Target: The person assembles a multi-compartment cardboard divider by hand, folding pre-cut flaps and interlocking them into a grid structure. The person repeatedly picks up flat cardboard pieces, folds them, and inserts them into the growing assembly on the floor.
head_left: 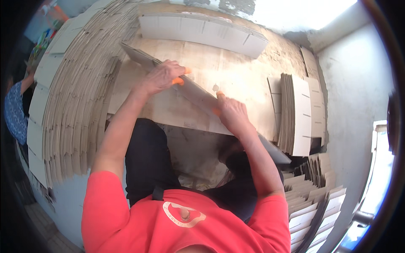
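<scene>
A long grey-brown cardboard strip (pixel 198 95), perhaps several layers together, stands on edge and slants across the wooden tabletop (pixel 249 84). Its far end points left; its near end juts past the table's front edge at the right. My left hand (pixel 162 76) grips the upper edge left of its middle, fingers bent over it. Further along toward the near end, my right hand (pixel 233 114) clasps the same edge. Orange covers (pixel 179 80) show on some of my fingers. The strip's underside and some fingertips are hidden.
A long block of pale cardboard strips (pixel 202 31) stands along the table's back. Tall cardboard stacks (pixel 80 84) fill the left. Slotted cardboard pieces (pixel 295 114) stand at the right, with more piles (pixel 314 211) below. Another person's blue sleeve (pixel 16 111) shows at the far left.
</scene>
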`<state>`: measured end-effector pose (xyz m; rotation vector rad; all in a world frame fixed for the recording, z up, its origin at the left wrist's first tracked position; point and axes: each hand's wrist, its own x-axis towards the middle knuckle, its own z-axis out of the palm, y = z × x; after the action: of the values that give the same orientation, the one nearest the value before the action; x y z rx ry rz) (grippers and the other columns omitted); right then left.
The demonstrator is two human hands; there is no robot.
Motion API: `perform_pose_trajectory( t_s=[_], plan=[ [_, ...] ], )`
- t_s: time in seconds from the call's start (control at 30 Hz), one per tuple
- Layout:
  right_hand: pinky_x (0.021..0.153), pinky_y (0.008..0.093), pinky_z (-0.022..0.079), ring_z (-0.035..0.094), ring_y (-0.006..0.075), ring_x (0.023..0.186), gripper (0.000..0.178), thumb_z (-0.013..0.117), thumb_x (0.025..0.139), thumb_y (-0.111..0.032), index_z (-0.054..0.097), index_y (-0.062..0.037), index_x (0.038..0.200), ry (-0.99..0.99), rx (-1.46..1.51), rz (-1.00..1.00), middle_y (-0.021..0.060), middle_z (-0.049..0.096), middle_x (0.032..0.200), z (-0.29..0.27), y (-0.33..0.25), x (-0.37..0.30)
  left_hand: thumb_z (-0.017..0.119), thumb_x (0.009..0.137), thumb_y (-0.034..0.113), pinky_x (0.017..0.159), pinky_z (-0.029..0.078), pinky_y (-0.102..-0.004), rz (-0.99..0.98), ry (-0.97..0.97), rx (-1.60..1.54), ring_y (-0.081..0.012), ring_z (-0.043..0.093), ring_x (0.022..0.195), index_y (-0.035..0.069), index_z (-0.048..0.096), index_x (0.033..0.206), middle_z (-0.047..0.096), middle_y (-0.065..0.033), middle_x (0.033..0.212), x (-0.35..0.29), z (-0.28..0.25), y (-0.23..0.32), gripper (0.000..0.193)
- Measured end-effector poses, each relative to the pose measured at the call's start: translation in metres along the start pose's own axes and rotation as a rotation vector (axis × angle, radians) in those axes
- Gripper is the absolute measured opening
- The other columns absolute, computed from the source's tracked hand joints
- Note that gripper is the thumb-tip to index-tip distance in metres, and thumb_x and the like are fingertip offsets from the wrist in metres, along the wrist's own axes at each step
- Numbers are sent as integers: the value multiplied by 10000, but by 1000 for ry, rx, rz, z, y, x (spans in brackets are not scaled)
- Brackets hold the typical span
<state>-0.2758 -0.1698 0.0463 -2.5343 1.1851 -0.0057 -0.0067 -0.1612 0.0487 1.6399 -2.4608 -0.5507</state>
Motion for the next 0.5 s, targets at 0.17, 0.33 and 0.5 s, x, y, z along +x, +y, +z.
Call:
perform_pose_trajectory(
  t_s=[0.17,0.33,0.5],
  plan=[
    [645,491,456,602,415,758,234,564,797,-62,436,-12,987,36,22,-30,225,621,749,4,13,-5,699,740,149,898,389,-406,284,612,254,-231,565,962,81,546,1179,614,-51,1022,10,32,2,470],
    [634,506,444,596,427,727,150,557,826,-85,452,-31,918,123,48,-72,208,624,746,1,-2,-25,652,729,79,808,418,-339,272,133,149,-198,579,930,83,602,992,614,-58,910,2,-1,0,268],
    [664,438,492,638,327,868,356,522,797,26,510,-25,1149,370,-256,81,167,639,939,-80,-66,-66,592,751,71,739,428,-292,358,607,532,-149,570,834,36,640,968,637,-54,922,-36,-84,58,225]
  ],
)
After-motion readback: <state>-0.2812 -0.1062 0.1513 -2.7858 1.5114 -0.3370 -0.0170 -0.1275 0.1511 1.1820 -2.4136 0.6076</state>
